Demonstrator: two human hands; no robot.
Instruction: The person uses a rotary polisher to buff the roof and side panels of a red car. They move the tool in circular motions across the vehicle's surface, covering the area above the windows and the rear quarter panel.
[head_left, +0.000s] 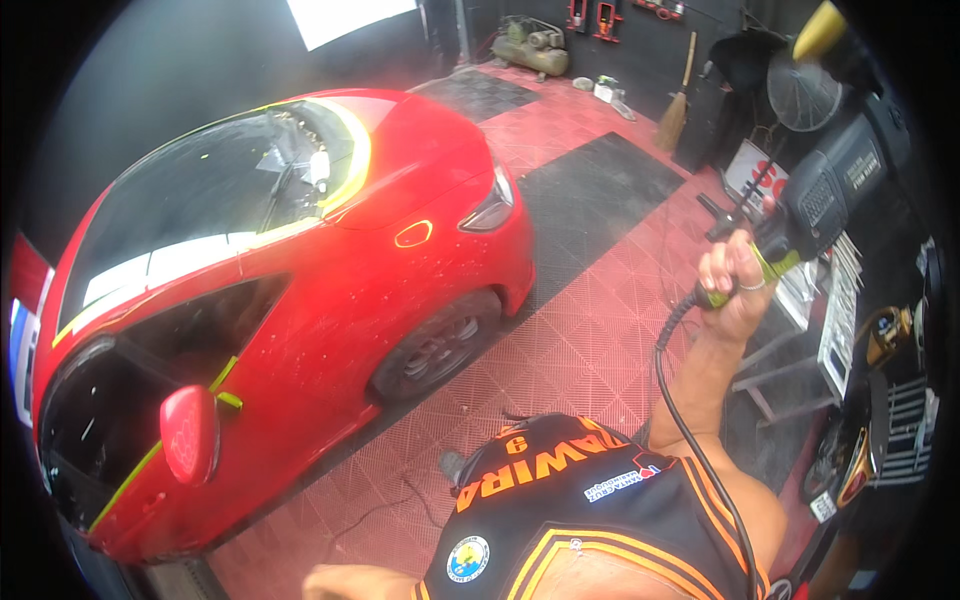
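Observation:
My right hand (pixel 735 285) is raised at the right, its fingers wrapped round the rear handle of a corded power polisher (pixel 845 185). The tool has a black body with green trim; a yellow piece, perhaps its pad, shows at the upper right. Its black cord (pixel 663 375) runs down from the handle past my shoulder. A red car (pixel 350 310) stands to the left, apart from the tool, with yellow tape (pixel 355 165) along its windshield and around a small side lamp (pixel 413 234). Only part of my left arm (pixel 360 582) shows at the lower edge; that hand is out of view.
Red and dark grey floor tiles (pixel 590 290) run beside the car. A compressor (pixel 532 48) and a broom (pixel 683 95) stand at the back. To the right are a fan (pixel 803 92), a metal stand (pixel 800 370) and a motorcycle (pixel 855 450). The car's mirror (pixel 190 433) juts out.

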